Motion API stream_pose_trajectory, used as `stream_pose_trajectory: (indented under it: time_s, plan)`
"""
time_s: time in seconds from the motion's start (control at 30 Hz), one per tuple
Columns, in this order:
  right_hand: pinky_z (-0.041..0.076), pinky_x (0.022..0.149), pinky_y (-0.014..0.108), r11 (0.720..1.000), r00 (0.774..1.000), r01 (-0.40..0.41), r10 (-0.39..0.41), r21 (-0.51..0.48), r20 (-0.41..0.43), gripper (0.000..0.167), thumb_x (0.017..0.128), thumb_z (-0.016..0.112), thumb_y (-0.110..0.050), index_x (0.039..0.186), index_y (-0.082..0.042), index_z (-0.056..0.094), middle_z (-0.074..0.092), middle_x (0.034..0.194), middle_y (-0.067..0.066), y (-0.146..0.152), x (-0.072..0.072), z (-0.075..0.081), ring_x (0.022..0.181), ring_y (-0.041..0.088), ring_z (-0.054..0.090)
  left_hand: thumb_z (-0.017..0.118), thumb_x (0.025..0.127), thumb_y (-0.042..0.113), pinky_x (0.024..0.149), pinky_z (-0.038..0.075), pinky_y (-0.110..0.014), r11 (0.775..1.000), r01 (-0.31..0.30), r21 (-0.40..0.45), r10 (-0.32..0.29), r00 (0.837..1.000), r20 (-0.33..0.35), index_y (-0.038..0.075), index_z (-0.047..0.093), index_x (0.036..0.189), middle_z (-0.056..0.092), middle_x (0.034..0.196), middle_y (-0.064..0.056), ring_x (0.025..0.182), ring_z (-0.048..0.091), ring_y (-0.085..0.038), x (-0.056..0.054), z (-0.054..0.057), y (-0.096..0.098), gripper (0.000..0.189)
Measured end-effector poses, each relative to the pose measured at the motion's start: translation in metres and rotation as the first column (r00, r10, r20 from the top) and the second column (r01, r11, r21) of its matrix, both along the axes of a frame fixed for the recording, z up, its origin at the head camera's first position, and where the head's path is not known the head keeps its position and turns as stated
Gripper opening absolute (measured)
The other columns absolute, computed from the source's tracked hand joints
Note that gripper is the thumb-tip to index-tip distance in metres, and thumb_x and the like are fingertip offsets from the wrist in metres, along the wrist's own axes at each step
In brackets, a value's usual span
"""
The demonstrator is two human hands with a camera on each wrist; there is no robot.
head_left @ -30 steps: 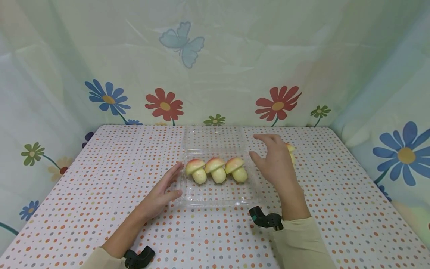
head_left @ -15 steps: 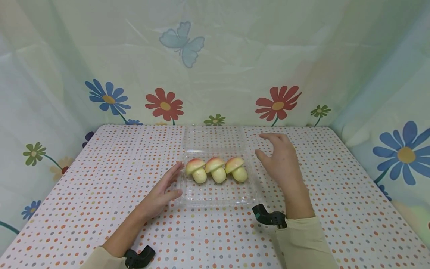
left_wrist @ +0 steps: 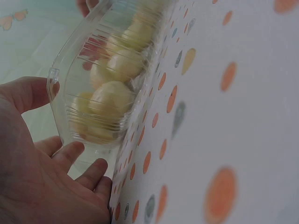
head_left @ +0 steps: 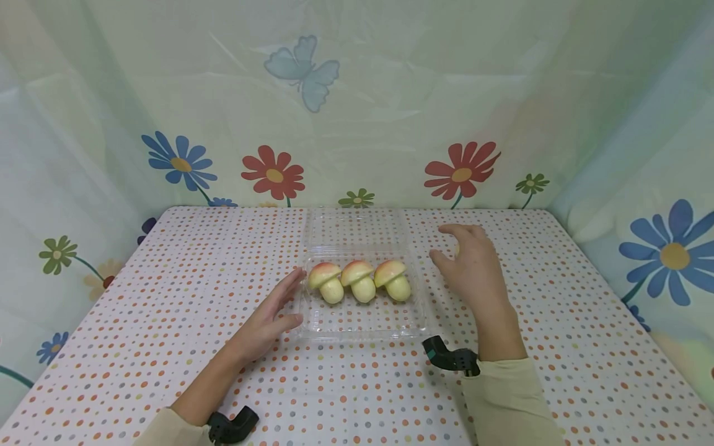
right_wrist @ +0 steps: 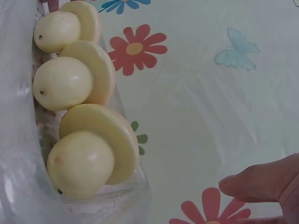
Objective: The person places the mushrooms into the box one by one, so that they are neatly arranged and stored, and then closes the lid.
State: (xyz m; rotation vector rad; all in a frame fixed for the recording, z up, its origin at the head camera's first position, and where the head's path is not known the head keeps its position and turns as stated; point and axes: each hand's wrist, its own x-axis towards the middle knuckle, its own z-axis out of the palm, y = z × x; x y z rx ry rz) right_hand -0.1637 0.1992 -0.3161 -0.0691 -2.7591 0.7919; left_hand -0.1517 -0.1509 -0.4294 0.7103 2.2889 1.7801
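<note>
Three toy mushrooms, with yellow stems and red-tinged caps, lie in a row inside a clear plastic clamshell box. My left hand rests against the box's left side, fingers fairly straight. In the left wrist view the thumb touches the clear rim while the other fingers lie along the wall. My right hand is right of the box, thumb and forefinger apart. A sliver of another yellow mushroom shows in that gap, the rest hidden behind the hand. The right wrist view shows the right thumb.
The box's lid is folded back flat toward the far edge of the dotted tablecloth. Behind the table hangs a flowered curtain. Black wrist camera mounts sit on both wrists.
My right hand has shifted right, away from the box and over the loose mushroom, which showed beyond the hand a second ago. My left hand, the box and its mushrooms have stayed put.
</note>
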Motion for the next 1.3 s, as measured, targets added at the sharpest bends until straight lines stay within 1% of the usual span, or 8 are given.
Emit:
stream_pose_trajectory:
  time_s: [0.17, 0.33, 0.57, 0.73, 0.83, 0.93, 1.13, 1.3]
  plan:
    - [0.046, 0.103, 0.072, 0.999, 0.998, 0.046, -0.046, 0.003, 0.053, 0.052, 0.099, 0.066, -0.022, 0.146, -0.003, 0.055, 0.044, 0.149, 0.035, 0.004, -0.001, 0.0, 0.135, 0.057, 0.044, 0.056, 0.1, 0.01, 0.126, 0.009, -0.067, 1.0, 0.0, 0.001, 0.0, 1.0, -0.004, 0.01, 0.012, 0.167, 0.014, 0.174, -0.015, 0.16, 0.012, -0.043, 0.0, 0.0, 0.0, 0.08]
    - [0.053, 0.093, 0.068, 0.996, 0.988, 0.089, -0.091, 0.019, 0.122, 0.054, 0.099, 0.064, -0.026, 0.146, 0.0, 0.053, 0.047, 0.139, 0.037, 0.009, -0.001, 0.0, 0.125, 0.056, 0.049, 0.055, 0.1, 0.01, 0.126, 0.008, -0.068, 1.0, 0.009, 0.013, -0.009, 1.0, 0.004, 0.01, 0.011, 0.167, 0.012, 0.174, -0.015, 0.16, 0.011, -0.043, 0.0, -0.001, -0.001, 0.08]
    - [0.052, 0.087, 0.066, 0.996, 0.969, 0.088, -0.094, 0.034, 0.231, 0.06, 0.099, 0.061, -0.031, 0.148, 0.002, 0.049, 0.046, 0.135, 0.04, 0.017, -0.002, 0.0, 0.121, 0.058, 0.048, 0.055, 0.1, 0.011, 0.125, 0.008, -0.069, 1.0, 0.007, 0.012, -0.007, 1.0, 0.004, 0.01, 0.011, 0.167, 0.013, 0.174, -0.016, 0.159, 0.012, -0.044, 0.001, -0.001, -0.001, 0.08]
    - [0.053, 0.085, 0.067, 0.994, 0.957, 0.104, -0.108, 0.031, 0.269, 0.062, 0.098, 0.061, -0.033, 0.147, 0.002, 0.048, 0.043, 0.137, 0.043, 0.02, -0.002, -0.001, 0.121, 0.064, 0.046, 0.055, 0.1, 0.01, 0.125, 0.008, -0.069, 1.0, 0.009, 0.017, -0.01, 1.0, 0.009, 0.01, 0.011, 0.167, 0.012, 0.174, -0.015, 0.16, 0.011, -0.043, 0.001, -0.001, 0.0, 0.08]
    - [0.051, 0.087, 0.069, 0.994, 0.955, 0.11, -0.113, 0.026, 0.276, 0.062, 0.098, 0.061, -0.033, 0.147, 0.002, 0.048, 0.042, 0.138, 0.044, 0.02, -0.003, -0.002, 0.121, 0.065, 0.046, 0.054, 0.1, 0.009, 0.125, 0.008, -0.07, 1.0, 0.011, 0.022, -0.012, 1.0, 0.012, 0.01, 0.01, 0.167, 0.012, 0.174, -0.015, 0.16, 0.01, -0.043, 0.0, 0.0, 0.0, 0.08]
    - [0.05, 0.09, 0.068, 0.993, 0.953, 0.118, -0.12, 0.024, 0.278, 0.06, 0.098, 0.061, -0.032, 0.146, 0.003, 0.049, 0.044, 0.137, 0.044, 0.019, -0.003, -0.002, 0.12, 0.062, 0.049, 0.054, 0.1, 0.009, 0.125, 0.008, -0.069, 1.0, 0.01, 0.021, -0.01, 1.0, 0.015, 0.011, 0.01, 0.167, 0.012, 0.174, -0.015, 0.16, 0.01, -0.043, 0.0, 0.001, 0.0, 0.081]
    - [0.05, 0.093, 0.067, 0.992, 0.939, 0.12, -0.127, 0.043, 0.321, 0.063, 0.096, 0.062, -0.029, 0.146, 0.007, 0.048, 0.046, 0.136, 0.043, 0.022, -0.005, -0.005, 0.121, 0.056, 0.052, 0.054, 0.099, 0.009, 0.125, 0.007, -0.069, 1.0, 0.009, 0.024, -0.01, 1.0, 0.013, 0.01, 0.011, 0.167, 0.012, 0.174, -0.016, 0.16, 0.01, -0.043, 0.0, 0.001, 0.0, 0.081]
    - [0.049, 0.094, 0.065, 0.993, 0.944, 0.109, -0.117, 0.043, 0.31, 0.061, 0.089, 0.064, -0.017, 0.142, 0.009, 0.05, 0.05, 0.133, 0.041, 0.026, -0.006, -0.009, 0.119, 0.054, 0.053, 0.055, 0.099, 0.009, 0.126, 0.007, -0.069, 1.0, 0.011, 0.026, -0.011, 1.0, 0.01, 0.01, 0.011, 0.167, 0.012, 0.174, -0.016, 0.16, 0.01, -0.043, 0.0, 0.0, 0.0, 0.081]
